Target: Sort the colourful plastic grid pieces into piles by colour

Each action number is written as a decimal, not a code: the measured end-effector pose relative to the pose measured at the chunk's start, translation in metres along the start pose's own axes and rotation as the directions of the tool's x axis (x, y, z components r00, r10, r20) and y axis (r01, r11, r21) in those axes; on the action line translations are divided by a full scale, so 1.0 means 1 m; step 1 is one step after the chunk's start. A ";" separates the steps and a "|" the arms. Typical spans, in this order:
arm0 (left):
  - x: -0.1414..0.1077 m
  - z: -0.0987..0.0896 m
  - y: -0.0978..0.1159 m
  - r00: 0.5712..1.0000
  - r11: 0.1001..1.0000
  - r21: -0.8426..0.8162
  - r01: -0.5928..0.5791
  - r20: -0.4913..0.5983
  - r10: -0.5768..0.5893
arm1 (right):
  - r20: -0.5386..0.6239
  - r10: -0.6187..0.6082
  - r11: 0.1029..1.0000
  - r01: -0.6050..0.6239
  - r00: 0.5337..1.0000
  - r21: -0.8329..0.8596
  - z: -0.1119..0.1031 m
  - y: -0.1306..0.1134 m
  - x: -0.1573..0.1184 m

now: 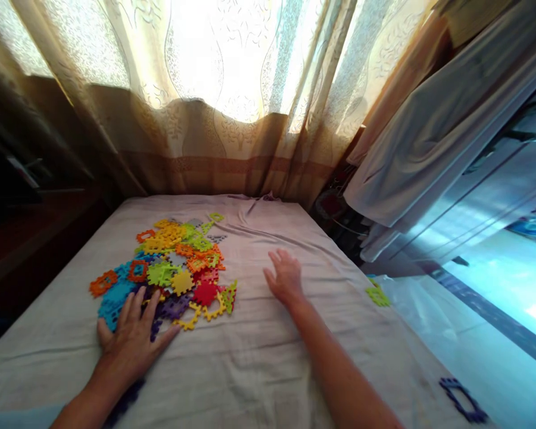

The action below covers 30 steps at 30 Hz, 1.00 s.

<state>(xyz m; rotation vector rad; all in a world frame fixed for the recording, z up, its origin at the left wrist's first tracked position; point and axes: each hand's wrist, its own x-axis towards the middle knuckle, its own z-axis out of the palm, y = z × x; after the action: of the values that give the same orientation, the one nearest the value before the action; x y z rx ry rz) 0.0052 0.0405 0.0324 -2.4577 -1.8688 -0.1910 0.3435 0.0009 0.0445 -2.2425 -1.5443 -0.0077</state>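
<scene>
Patterned curtains [232, 143] glow with window light behind a bed covered by a creased pale sheet [250, 357]. Toward its left side lies a loose, overlapping pile of toothed plastic pieces [174, 269] in blue, orange, yellow, green, red and purple. Your left hand [134, 325] is spread wide across the pile's near edge, over blue and dark purple pieces; it appears to grip none. Your right hand [286, 275], fingers loosely parted, is apart from the pile, to its right, with nothing visible in it; whether it touches the sheet, you cannot tell. Near the bed's right edge lie a lime piece [377, 295] and a dark purple frame [463, 400]. Light, flat left-hand pressure should help avoid scattering the stacked pieces; lifting one by its rim would probably disturb its neighbours least.
</scene>
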 end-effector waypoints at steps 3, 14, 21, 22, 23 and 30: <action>0.006 0.001 0.007 1.000 1.000 -0.008 -0.004 -0.018 0.004 | -0.153 0.362 0.901 -0.387 0.920 -0.197 -0.031 0.069 -0.006; -0.024 0.013 -0.031 0.998 0.997 -0.048 -0.059 -0.021 0.058 | -0.074 0.581 0.770 -0.577 0.810 -0.272 -0.041 0.126 -0.033; -0.045 0.024 -0.038 0.999 0.999 -0.007 -0.049 0.020 0.049 | -0.294 0.579 0.738 -0.642 0.761 -0.207 -0.045 0.140 -0.041; -0.044 0.022 -0.036 0.999 0.999 -0.001 -0.046 0.026 0.046 | -0.316 0.624 0.695 -0.692 0.715 -0.195 -0.048 0.151 -0.042; -0.042 0.020 -0.032 0.999 0.999 0.003 -0.044 0.031 0.043 | -0.306 0.663 0.663 -0.725 0.684 -0.186 -0.051 0.162 -0.043; -0.021 -0.001 0.001 0.997 0.997 0.063 0.037 0.059 -0.040 | -0.258 0.593 0.746 -0.641 0.763 -0.183 -0.051 0.194 -0.038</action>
<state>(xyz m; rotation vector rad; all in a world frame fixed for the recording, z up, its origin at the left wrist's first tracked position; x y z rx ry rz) 0.0003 0.0200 0.0303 -2.4150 -1.9161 -0.0600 0.5137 -0.1086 0.0182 -2.7742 -0.6622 -0.2319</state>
